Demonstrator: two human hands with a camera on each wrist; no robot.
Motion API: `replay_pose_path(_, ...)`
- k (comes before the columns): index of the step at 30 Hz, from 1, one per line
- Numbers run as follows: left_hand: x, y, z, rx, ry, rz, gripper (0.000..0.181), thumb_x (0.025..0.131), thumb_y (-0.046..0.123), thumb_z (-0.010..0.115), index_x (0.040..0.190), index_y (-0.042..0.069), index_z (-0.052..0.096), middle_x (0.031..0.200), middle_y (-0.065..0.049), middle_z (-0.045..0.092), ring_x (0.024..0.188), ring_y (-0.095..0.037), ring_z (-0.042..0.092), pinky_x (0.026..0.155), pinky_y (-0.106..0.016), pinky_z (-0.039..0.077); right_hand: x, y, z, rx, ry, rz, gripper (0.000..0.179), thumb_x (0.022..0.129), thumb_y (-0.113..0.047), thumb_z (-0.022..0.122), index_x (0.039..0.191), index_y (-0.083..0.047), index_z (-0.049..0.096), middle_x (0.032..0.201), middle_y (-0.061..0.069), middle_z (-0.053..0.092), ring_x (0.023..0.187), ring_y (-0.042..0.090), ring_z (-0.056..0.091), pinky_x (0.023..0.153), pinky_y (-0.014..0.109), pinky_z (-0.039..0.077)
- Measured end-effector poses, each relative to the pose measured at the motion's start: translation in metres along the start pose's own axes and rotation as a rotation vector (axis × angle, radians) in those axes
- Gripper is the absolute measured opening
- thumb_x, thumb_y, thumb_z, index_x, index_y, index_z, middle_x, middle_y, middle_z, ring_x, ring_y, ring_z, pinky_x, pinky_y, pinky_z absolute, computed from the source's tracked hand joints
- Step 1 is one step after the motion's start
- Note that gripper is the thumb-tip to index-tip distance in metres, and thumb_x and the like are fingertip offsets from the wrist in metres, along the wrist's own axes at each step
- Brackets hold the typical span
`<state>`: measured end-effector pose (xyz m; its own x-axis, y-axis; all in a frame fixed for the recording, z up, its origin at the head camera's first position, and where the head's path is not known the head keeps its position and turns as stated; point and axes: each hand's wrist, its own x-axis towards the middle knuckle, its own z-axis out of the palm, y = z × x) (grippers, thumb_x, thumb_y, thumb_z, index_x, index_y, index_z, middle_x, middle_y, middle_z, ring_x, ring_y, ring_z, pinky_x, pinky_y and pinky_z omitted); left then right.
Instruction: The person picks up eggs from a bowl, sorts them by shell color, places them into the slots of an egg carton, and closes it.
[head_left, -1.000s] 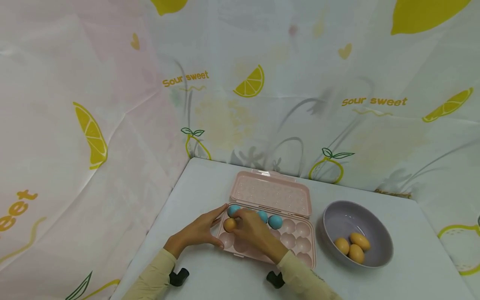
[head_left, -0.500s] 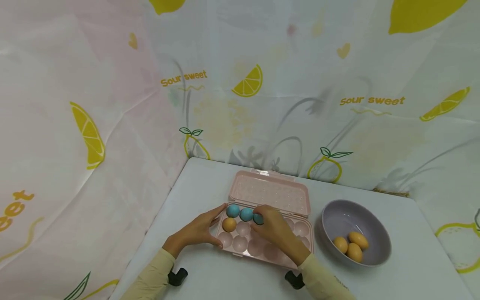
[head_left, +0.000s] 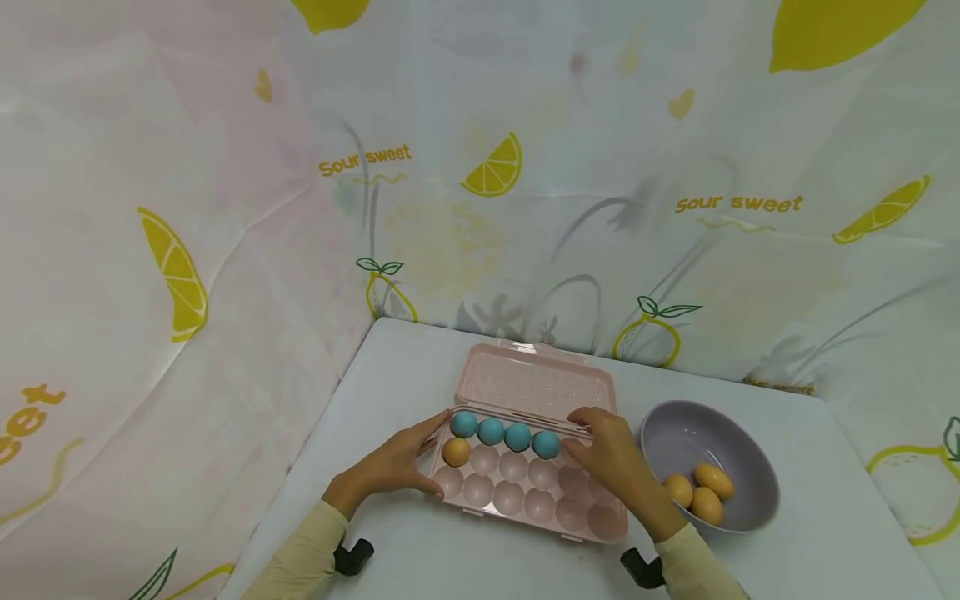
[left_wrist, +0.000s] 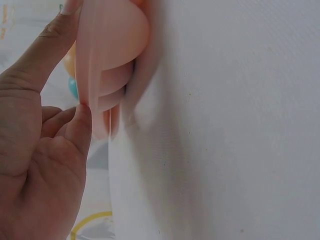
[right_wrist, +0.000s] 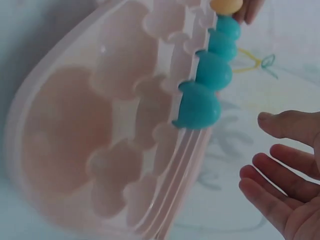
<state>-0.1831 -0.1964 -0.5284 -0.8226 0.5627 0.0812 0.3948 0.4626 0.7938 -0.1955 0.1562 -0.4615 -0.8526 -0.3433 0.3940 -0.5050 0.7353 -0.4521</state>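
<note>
A pink egg box (head_left: 510,521) lies with its lid (head_left: 536,379) folded back on the table. Several blue eggs (head_left: 517,436) fill the left part of its back row, and one orange-brown egg (head_left: 456,452) sits in the leftmost cup of the middle row. My left hand (head_left: 393,458) holds the box's left end, thumb at the near corner, fingers at the far one; in the left wrist view its fingertips meet the rim. My right hand (head_left: 611,454) hovers over the box's right end with nothing in it, its fingers loosely spread in the right wrist view.
A grey-purple bowl (head_left: 686,429) stands right of the egg box, close to my right forearm, with three orange-brown eggs (head_left: 707,504) in it. A lemon-printed cloth (head_left: 480,242) hangs behind and to the left of the white table (head_left: 420,558).
My right hand has moved right along the back row, away from the leftmost eggs past the last blue one. My left hand stays at the box's left end. The eggs keep their places.
</note>
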Motion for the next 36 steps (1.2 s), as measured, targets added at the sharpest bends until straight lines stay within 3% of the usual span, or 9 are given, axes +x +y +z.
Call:
replay_pose_path(10,0.001,0.002,-0.001,-0.005,-0.002,-0.001,0.123,0.061,0.027,0.093,0.155,0.003,0.017,0.16,-0.011,0.021,0.145,-0.023,0.024,0.109,-0.031,0.038,-0.021,0.033,-0.039,-0.007,-0.003,0.096,0.031,0.076,-0.003,0.078,0.105,0.005,0.067,0.099,0.019,0.069,0.091,0.036,0.065,0.077,0.05,0.057)
replay_pose_path(19,0.0,-0.001,-0.001,-0.027,-0.007,0.013,0.123,0.062,0.029,0.092,0.155,0.004,0.017,0.16,-0.011,0.021,0.145,-0.023,0.024,0.11,-0.031,0.038,-0.041,0.061,-0.069,-0.16,0.034,0.153,0.032,0.078,-0.003,0.074,0.107,0.006,0.066,0.102,0.021,0.068,0.096,0.041,0.064,0.082,0.056,0.053)
replay_pose_path(23,0.0,-0.001,-0.001,-0.018,-0.008,0.013,0.123,0.062,0.032,0.092,0.155,0.004,0.017,0.16,-0.011,0.021,0.145,-0.023,0.024,0.11,-0.03,0.037,-0.051,0.074,-0.079,-0.179,-0.014,0.209,0.036,0.077,-0.002,0.073,0.111,0.008,0.065,0.106,0.025,0.066,0.099,0.045,0.062,0.082,0.058,0.052)
replay_pose_path(31,0.0,0.0,-0.001,-0.008,-0.001,-0.001,0.123,0.061,0.031,0.092,0.155,0.005,0.018,0.16,-0.008,0.022,0.144,-0.022,0.025,0.109,-0.031,0.038,-0.059,0.099,-0.093,-0.199,-0.198,0.393,0.04,0.079,-0.002,0.061,0.118,0.009,0.061,0.113,0.033,0.061,0.101,0.052,0.058,0.078,0.062,0.051)
replay_pose_path(36,0.0,-0.001,-0.001,-0.027,-0.006,0.003,0.123,0.061,0.03,0.092,0.155,0.004,0.018,0.16,-0.009,0.021,0.144,-0.022,0.025,0.11,-0.031,0.037,-0.065,0.109,-0.096,-0.222,-0.212,0.392,0.035,0.078,-0.003,0.06,0.11,0.011,0.064,0.105,0.032,0.064,0.093,0.051,0.061,0.074,0.06,0.052)
